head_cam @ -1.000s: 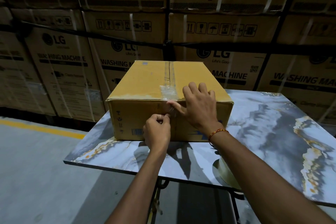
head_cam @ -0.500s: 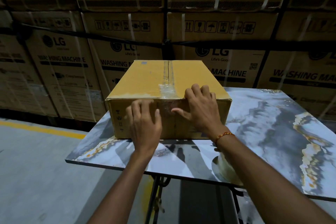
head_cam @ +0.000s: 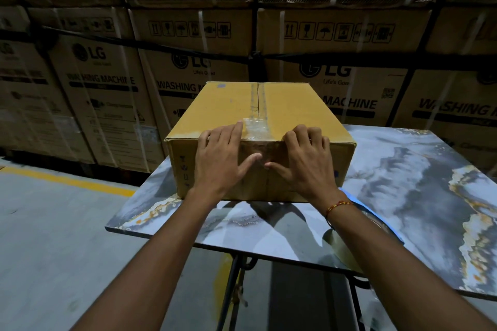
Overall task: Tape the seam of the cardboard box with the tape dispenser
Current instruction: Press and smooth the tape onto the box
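A yellow-brown cardboard box [head_cam: 298, 105] stands on a marbled table [head_cam: 419, 196]. Clear tape [head_cam: 255, 126] runs along its top centre seam and folds over the near edge. My left hand [head_cam: 220, 158] lies flat on the box's near face, fingers over the top edge left of the tape. My right hand [head_cam: 306, 161] presses the same face to the right of the tape, fingers curled on the edge. Both thumbs point at the taped strip on the front. A tape roll [head_cam: 376, 226] with a blue rim lies on the table, partly hidden under my right forearm.
Stacked washing-machine cartons [head_cam: 102, 83] strapped with black bands form a wall close behind the table. The grey floor to the left bears a yellow line [head_cam: 67, 180]. The table's metal legs [head_cam: 231, 282] stand under its near edge.
My left hand rose from a pinch at the front face and spread flat against the box. My right hand shifted right, off the tape. Both now flank the taped seam.
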{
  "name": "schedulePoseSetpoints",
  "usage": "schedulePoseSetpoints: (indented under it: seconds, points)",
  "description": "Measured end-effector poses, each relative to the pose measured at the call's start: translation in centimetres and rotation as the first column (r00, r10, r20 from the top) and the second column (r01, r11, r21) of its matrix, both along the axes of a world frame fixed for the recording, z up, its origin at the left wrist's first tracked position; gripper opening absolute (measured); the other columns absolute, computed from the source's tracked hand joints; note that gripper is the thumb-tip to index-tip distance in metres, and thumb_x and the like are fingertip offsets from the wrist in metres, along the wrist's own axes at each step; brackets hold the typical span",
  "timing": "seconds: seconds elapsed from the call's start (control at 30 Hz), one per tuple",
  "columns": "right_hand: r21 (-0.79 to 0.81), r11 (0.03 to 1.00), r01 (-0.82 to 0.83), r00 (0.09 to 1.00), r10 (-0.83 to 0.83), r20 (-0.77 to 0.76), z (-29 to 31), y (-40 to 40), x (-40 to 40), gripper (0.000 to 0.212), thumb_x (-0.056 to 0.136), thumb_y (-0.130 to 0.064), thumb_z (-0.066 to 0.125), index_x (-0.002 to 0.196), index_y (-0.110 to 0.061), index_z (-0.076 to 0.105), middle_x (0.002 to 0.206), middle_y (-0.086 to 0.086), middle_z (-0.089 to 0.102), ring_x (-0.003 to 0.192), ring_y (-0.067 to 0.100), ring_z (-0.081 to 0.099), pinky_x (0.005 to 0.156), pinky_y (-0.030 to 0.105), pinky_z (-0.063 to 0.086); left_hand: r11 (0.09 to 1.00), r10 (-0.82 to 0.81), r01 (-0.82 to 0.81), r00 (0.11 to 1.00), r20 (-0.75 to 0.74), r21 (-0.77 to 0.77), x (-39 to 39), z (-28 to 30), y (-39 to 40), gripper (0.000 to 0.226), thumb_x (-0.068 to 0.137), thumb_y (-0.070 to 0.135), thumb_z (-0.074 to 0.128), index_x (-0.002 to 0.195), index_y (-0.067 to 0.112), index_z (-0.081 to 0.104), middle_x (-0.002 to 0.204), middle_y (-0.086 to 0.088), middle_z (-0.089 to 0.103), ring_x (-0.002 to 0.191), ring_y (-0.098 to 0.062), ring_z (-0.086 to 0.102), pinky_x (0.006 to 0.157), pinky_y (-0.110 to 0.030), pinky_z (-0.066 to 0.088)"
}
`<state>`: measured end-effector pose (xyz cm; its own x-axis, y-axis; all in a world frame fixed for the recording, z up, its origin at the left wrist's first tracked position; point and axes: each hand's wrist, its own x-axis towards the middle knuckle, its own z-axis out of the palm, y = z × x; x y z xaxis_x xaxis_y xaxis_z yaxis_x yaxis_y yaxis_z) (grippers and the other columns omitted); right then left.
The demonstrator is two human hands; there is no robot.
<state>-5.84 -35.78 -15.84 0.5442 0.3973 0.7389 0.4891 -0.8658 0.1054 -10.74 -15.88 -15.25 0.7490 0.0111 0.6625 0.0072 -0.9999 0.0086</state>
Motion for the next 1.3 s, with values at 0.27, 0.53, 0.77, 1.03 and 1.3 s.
schedulePoseSetpoints:
  seconds: [0.27, 0.53, 0.77, 1.03, 1.3]
  points:
    - [0.006, 0.999, -0.037, 0.998, 0.038, -0.045, 1.8, -0.4, -0.5, 0.055, 0.087, -0.068, 0.052, 0.102, -0.015, 0.051, 0.108, 0.009, 0.052, 0.098, 0.03, 0.045, 0.076, 0.043, 0.042, 0.997, 0.023, -0.021, 0.999, -0.038, 0.075, -0.1, 0.1, 0.2, 0.098, 0.079, 0.081, 0.044, 0.155, 0.023, 0.024, 0.144, -0.007, 0.05, 0.132, -0.027, 0.045, 0.109, -0.048, 0.031]
    - [-0.046, 0.996, 0.073, 0.996, -0.076, -0.052, 1.4, 1.0, -1.4, 0.066, 0.077, -0.069, 0.066, 0.105, -0.011, 0.05, 0.111, 0.014, 0.055, 0.096, 0.034, 0.049, 0.075, 0.045, 0.044, 0.994, 0.01, 0.0, 0.996, -0.089, 0.11, -0.5, 0.4, 0.4, 0.089, 0.086, 0.07, 0.048, 0.156, 0.023, 0.019, 0.151, -0.007, 0.043, 0.138, -0.027, 0.038, 0.113, -0.048, 0.027]
    - [-0.13, 0.989, 0.071, 0.99, -0.086, -0.116, 2.1, 0.2, -1.8, 0.064, 0.074, -0.06, 0.076, 0.109, -0.012, 0.05, 0.113, 0.013, 0.054, 0.099, 0.034, 0.048, 0.077, 0.045, 0.043, 0.991, 0.044, -0.034, 0.996, -0.078, 0.126, -0.6, 0.5, 0.0, 0.089, 0.084, 0.081, 0.034, 0.152, 0.023, 0.03, 0.139, -0.009, 0.054, 0.128, -0.028, 0.049, 0.105, -0.05, 0.034]
    - [-0.111, 0.964, -0.242, 0.932, 0.2, -0.303, 4.7, -1.1, -0.2, 0.041, 0.101, -0.046, 0.041, 0.13, -0.02, 0.053, 0.133, 0.002, 0.058, 0.115, 0.022, 0.049, 0.084, 0.035, 0.043, 0.977, -0.168, 0.184, 0.976, -0.136, 0.109, -1.2, 2.2, -0.3, 0.072, 0.095, 0.066, 0.021, 0.146, 0.018, 0.043, 0.153, -0.005, 0.046, 0.138, -0.021, 0.043, 0.116, -0.048, 0.027]
    - [-0.006, 0.966, -0.258, 0.899, 0.237, -0.368, 4.0, -0.8, -0.1, 0.051, 0.096, -0.043, 0.037, 0.141, -0.027, 0.053, 0.145, -0.006, 0.056, 0.128, 0.02, 0.046, 0.093, 0.038, 0.036, 0.974, -0.22, 0.17, 0.866, -0.45, -0.151, 2.1, 6.8, -0.2, 0.059, 0.103, 0.055, 0.015, 0.141, 0.027, 0.051, 0.13, -0.015, 0.064, 0.112, -0.034, 0.06, 0.088, -0.039, 0.043]
